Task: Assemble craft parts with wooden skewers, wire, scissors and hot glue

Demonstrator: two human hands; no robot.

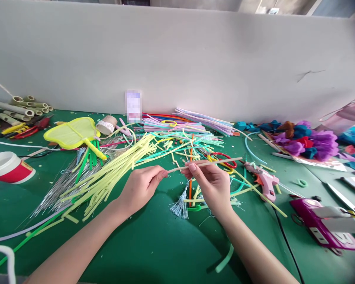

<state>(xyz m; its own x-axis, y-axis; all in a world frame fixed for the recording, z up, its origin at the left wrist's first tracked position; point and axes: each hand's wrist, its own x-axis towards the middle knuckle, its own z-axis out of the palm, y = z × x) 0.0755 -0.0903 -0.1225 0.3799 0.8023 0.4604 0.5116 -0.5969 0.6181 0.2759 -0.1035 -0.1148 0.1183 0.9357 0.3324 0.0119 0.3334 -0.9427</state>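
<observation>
Stick [219, 161] held above cluttered green table [154, 244] before white wall [177, 59].

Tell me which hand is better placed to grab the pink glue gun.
Right, probably. The right hand is nearer the pink glue gun, which lies to its right on the green mat. The left hand pinches the left end of the thin stick, farther off.

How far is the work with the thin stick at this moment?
Looks done: a grey-blue tassel dangles beneath the right hand. In hand: the left hand and the right hand pinch the thin stick between them. Probably left: the pink glue gun lies untouched, and the yellow strips lie loose.
</observation>
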